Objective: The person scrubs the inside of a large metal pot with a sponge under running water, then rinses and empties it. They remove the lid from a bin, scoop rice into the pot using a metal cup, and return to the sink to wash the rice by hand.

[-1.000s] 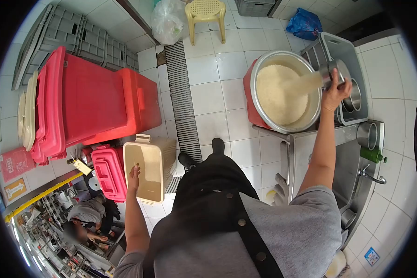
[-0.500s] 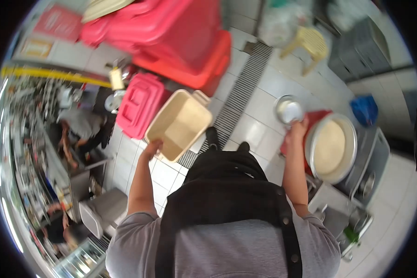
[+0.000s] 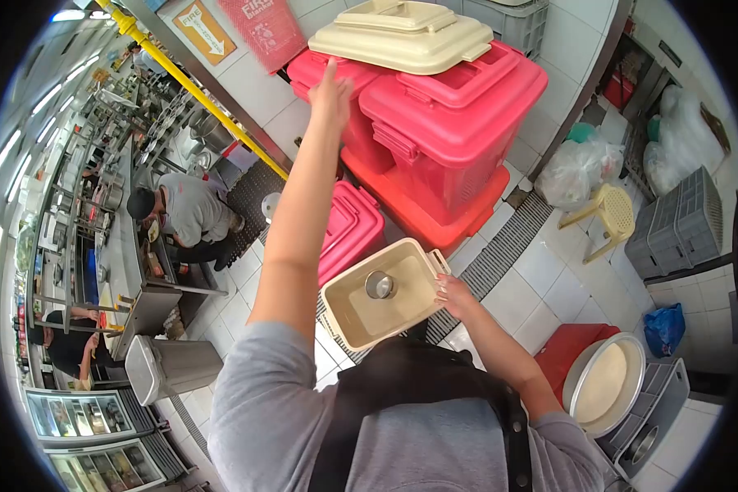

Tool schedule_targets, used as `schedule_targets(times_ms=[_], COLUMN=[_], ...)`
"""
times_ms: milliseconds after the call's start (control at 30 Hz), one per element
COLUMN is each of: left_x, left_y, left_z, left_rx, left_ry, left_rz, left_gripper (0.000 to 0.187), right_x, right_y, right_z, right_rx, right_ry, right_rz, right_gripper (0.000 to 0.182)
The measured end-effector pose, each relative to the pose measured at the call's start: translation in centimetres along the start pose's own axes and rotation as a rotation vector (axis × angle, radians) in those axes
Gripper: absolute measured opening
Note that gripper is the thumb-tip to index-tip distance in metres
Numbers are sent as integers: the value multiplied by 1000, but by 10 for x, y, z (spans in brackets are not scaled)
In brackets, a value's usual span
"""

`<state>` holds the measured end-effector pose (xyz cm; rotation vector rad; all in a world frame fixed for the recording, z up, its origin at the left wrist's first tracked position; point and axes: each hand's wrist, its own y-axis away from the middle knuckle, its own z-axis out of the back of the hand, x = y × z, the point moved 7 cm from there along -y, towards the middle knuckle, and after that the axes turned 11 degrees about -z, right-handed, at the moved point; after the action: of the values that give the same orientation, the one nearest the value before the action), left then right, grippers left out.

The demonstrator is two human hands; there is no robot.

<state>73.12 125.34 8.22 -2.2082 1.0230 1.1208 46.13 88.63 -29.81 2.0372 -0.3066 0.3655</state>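
My right hand (image 3: 455,297) is closed on the right rim of a beige plastic tub (image 3: 348,321), held low in front of me. Inside, on the tub's floor, rests a small round metal bowl (image 3: 380,284). My left hand (image 3: 331,94) is stretched far forward with its fingers extended, just under the near left edge of a cream lid (image 3: 398,37). That lid lies on top of large red bins (image 3: 455,111), and nothing shows in the left hand.
To my right, a large metal pot (image 3: 605,384) of pale contents stands beside a grey crate (image 3: 660,410). A yellow stool (image 3: 603,217) and stacked grey crates (image 3: 676,217) are farther off. A floor drain (image 3: 500,275) crosses the tiles. Two people work at left counters.
My left hand has left the tub and reached forward to the lid. The metal bowl has gone from my right hand into the tub, whose rim that hand now grips. The view has tilted up.
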Motion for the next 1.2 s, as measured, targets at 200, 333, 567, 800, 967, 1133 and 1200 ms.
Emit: schedule_targets(times_ms=[200,333,567,800,967,1133,1200], left_x=[45,70,14,-64,-95,-76,-49], left_y=[-63,-98,-29,52,227,382,444], left_z=[-72,-82,-90,-20,104,230,255], left_rx=[-81,-129,-486,139,-24,-247,-286], left_ry=[387,274,142,238,169,171,211], left_rz=[401,357,132,-227,-136,-105,-127], left_gripper=[76,69,69,77,71,66,64], right_x=[3,-67,-223,-257,-247,-209,-184], right_y=[83,135,221,228,227,247,252], right_z=[75,182,307,342,362,412,444], right_rx=[-135,-351,-637,-603,-516,-522,-525], right_ry=[-346,-543,-807,-886,-717,-436,-334], right_rz=[176,246,133,127,-57,-158,-94], right_gripper=[36,36,43,18,13,10,10])
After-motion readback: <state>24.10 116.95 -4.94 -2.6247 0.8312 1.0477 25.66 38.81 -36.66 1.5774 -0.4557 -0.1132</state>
